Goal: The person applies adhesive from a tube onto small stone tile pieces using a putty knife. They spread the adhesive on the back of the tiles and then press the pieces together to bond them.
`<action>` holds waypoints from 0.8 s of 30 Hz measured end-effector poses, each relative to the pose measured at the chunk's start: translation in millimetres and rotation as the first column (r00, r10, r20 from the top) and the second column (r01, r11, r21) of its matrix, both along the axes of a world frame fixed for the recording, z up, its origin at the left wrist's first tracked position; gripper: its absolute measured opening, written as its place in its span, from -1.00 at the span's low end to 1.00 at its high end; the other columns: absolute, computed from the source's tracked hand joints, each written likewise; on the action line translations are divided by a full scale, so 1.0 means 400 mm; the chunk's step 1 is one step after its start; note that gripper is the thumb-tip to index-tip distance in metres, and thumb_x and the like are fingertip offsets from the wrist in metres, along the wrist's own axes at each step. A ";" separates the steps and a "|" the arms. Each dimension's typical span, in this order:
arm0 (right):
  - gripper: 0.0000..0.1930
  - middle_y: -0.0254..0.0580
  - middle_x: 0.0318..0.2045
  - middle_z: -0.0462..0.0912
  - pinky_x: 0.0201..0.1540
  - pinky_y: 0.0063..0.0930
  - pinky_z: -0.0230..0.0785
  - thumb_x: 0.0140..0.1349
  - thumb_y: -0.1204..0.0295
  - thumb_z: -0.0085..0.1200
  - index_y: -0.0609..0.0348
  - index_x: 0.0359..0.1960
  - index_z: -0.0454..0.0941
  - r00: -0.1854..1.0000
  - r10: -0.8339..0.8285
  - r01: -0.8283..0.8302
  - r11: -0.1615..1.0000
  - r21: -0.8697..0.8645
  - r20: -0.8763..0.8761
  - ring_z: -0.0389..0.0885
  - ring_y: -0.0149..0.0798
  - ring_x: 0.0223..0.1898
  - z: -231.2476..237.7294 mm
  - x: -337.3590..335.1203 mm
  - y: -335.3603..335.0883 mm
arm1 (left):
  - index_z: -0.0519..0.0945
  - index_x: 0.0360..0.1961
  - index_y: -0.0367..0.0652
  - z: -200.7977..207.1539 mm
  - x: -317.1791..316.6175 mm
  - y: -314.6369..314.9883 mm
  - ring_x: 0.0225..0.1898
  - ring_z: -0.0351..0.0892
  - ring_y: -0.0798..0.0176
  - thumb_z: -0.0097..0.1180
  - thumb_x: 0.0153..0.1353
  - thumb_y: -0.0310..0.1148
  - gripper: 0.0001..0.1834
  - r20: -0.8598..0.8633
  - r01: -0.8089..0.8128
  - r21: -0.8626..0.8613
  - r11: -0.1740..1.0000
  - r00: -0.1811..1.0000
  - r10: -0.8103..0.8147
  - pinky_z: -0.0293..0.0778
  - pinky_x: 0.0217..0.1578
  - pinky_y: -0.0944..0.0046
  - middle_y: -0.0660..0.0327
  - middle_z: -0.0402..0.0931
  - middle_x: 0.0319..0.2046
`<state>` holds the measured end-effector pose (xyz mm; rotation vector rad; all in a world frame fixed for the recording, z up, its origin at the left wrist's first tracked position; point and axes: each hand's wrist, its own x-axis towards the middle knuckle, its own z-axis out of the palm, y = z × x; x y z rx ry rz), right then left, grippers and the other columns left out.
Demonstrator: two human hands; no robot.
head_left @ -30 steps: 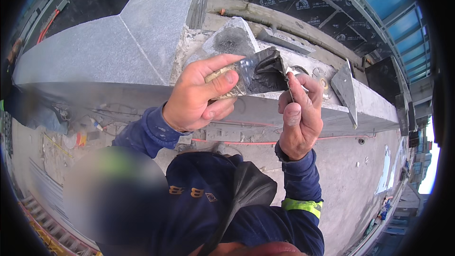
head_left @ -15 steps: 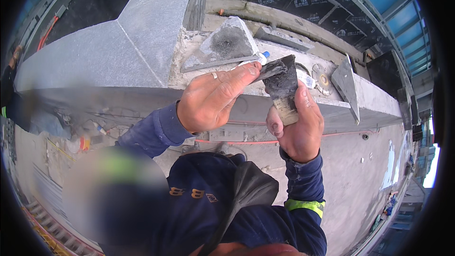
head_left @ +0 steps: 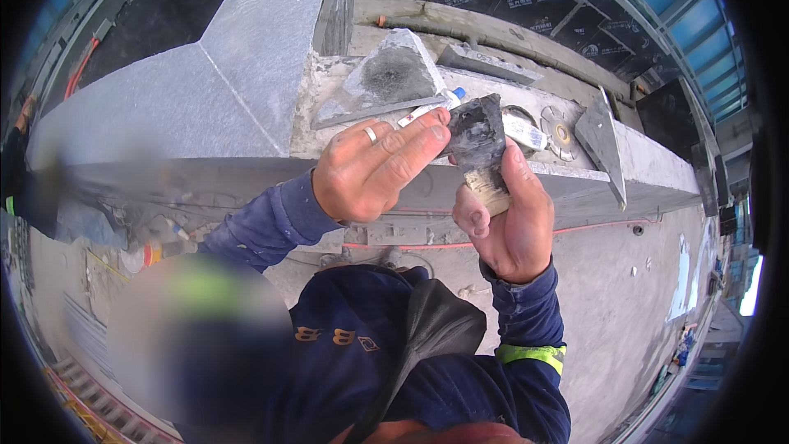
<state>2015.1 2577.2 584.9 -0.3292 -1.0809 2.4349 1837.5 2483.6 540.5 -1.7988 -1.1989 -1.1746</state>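
My right hand (head_left: 519,226) grips the pale, worn handle (head_left: 486,189) of what looks like a putty knife. Its broad, dark blade (head_left: 478,127) points away from me and carries grey-black paste. My left hand (head_left: 370,168) is closed at the blade's left edge, index and middle fingers together, with a ring on one finger. Those fingers largely hide the thin dark strip they hold. Just beyond them, a white tube with a blue cap (head_left: 458,94) lies on the ledge. Right of the blade are a white bottle or tube (head_left: 524,131) and a round cutting disc (head_left: 561,133).
The grey stone ledge (head_left: 657,166) runs across in front of me. On it rest a triangular stone offcut (head_left: 394,74), a stone strip (head_left: 489,64) and a leaning slab piece (head_left: 602,144). Polished slabs (head_left: 164,94) cover its left part. An orange hose (head_left: 588,228) crosses the concrete floor.
My left fingers have swung down over the strip, which stood out across the blade before. The putty knife has shifted slightly left and its blade face is turned more toward me.
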 end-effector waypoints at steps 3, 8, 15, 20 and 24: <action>-0.56 -0.03 -0.09 0.52 -0.55 -0.54 0.20 0.48 0.19 -0.33 0.31 0.16 0.25 1.000 0.025 -0.025 1.000 0.017 -0.013 0.34 -0.39 -0.61 -0.008 0.007 0.010 | 0.51 0.01 -0.34 -0.001 -0.008 -0.005 -0.42 0.62 0.19 0.10 -0.05 -0.69 -0.51 -0.032 -0.007 -0.030 1.000 0.999 0.006 0.53 -0.44 0.31 -0.12 0.59 -0.08; -0.55 0.01 -0.14 0.53 -0.62 -0.56 0.18 0.48 0.17 -0.34 0.34 0.14 0.23 0.988 0.151 -0.149 0.988 0.042 -0.045 0.33 -0.42 -0.67 -0.027 0.020 0.026 | 0.53 0.02 -0.28 0.003 -0.046 -0.006 -0.50 0.54 0.23 0.08 -0.07 -0.69 -0.48 -0.048 -0.035 -0.086 0.996 0.998 0.031 0.50 -0.48 0.33 -0.07 0.59 -0.05; -0.48 0.12 -0.14 0.50 -0.61 -0.52 0.22 0.46 0.12 -0.29 0.39 0.15 0.17 0.975 0.144 -0.148 0.989 -0.008 -0.169 0.35 -0.41 -0.68 0.005 0.049 0.027 | 0.51 0.04 -0.32 0.049 -0.062 -0.053 -0.60 0.46 0.35 0.05 0.14 -0.60 -0.61 0.186 -0.022 -0.163 0.986 0.981 0.052 0.38 -0.58 0.36 0.03 0.61 -0.29; -0.44 0.10 -0.04 0.44 -0.49 -0.49 0.29 0.45 0.08 -0.25 0.38 0.18 0.29 0.930 -0.266 0.347 0.423 0.837 -0.252 0.43 -0.40 -0.55 0.023 0.016 0.024 | 0.38 0.17 -0.38 0.073 -0.031 -0.147 -0.74 0.23 0.52 -0.06 0.41 -0.34 -0.60 0.999 0.694 0.035 0.719 0.002 -0.050 0.18 -0.68 0.42 0.28 0.41 -0.59; -0.57 0.12 0.01 0.31 -0.07 -0.30 0.40 0.41 0.22 -0.13 0.26 0.15 0.43 0.903 -0.104 0.406 -0.117 0.907 -0.417 0.45 -0.15 -0.12 0.017 -0.043 -0.016 | 0.32 0.21 -0.38 0.082 -0.031 -0.199 -0.74 0.15 0.54 -0.02 0.39 -0.32 -0.54 0.949 0.751 0.279 0.598 -0.312 -0.051 0.10 -0.70 0.45 0.32 0.41 -0.58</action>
